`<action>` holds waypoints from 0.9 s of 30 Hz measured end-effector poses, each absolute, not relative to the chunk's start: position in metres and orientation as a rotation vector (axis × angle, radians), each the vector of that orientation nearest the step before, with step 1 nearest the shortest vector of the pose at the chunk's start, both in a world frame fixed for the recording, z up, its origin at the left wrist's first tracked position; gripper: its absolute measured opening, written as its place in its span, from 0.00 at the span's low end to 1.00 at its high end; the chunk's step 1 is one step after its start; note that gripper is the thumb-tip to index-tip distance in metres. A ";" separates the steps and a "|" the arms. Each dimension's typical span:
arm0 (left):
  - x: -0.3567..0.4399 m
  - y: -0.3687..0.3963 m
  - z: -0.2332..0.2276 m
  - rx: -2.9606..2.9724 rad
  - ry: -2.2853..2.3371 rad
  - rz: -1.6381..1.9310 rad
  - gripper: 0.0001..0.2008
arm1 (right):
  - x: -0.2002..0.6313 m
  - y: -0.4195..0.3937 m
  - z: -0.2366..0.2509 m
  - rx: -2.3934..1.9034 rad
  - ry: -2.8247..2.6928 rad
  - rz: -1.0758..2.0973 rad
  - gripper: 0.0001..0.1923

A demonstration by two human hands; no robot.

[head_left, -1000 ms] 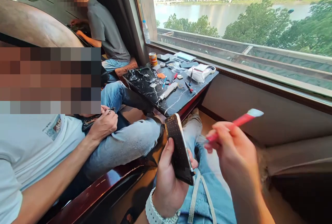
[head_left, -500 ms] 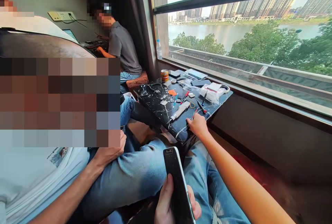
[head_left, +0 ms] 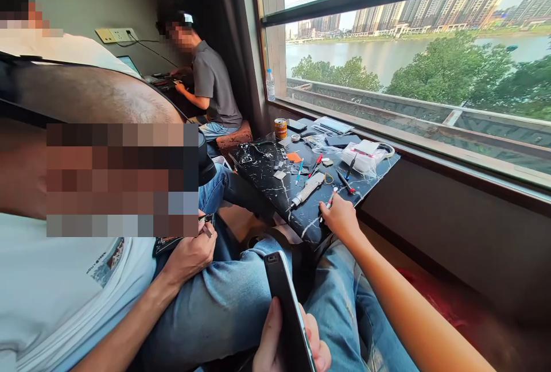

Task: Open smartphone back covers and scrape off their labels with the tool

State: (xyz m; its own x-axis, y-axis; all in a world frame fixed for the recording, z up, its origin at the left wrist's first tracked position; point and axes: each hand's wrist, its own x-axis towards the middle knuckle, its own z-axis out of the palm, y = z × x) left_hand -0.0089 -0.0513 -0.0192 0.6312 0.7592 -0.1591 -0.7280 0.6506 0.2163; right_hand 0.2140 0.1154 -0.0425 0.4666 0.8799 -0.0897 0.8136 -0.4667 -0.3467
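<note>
My left hand (head_left: 267,334) holds a black smartphone (head_left: 287,317) with a light metal edge, tilted above my lap. The thumb lies along one side and the fingers wrap round the other. My right hand (head_left: 341,218) is at the near right edge of the dark marbled table (head_left: 316,225). Its fingers are closed round a slim red-and-white tool (head_left: 330,198), largely hidden by the hand. A thick whitish pen-like tool (head_left: 309,189) with a dark tip lies to the left of that hand. Just beyond are a yellow loop (head_left: 329,178) and a dark screwdriver with a red end (head_left: 346,183).
Farther across the table are a blue pen (head_left: 299,171), a red pen (head_left: 315,166), an orange piece (head_left: 294,157), a can (head_left: 280,128) and a plastic-wrapped package (head_left: 365,157). A co-worker's hand (head_left: 196,257) works close on the left. A window (head_left: 387,68) runs along the right.
The whole view has shifted slightly. More of the slim tool shows in my right hand, which stays by the table edge. The phone in my left hand has turned more edge-on.
</note>
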 end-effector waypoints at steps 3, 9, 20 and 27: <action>-0.005 -0.054 -0.023 0.149 0.229 0.883 0.16 | 0.213 0.113 -0.044 -2.468 -1.463 0.357 0.16; 0.005 -0.058 -0.025 0.067 0.326 0.864 0.24 | 0.212 0.110 -0.042 -2.492 -1.495 0.339 0.16; 0.003 -0.057 -0.027 0.059 0.314 0.846 0.24 | 0.211 0.113 -0.044 -2.497 -1.471 0.306 0.17; -0.007 -0.050 -0.011 0.078 0.287 0.796 0.17 | 0.209 0.111 -0.043 -2.459 -1.427 0.301 0.15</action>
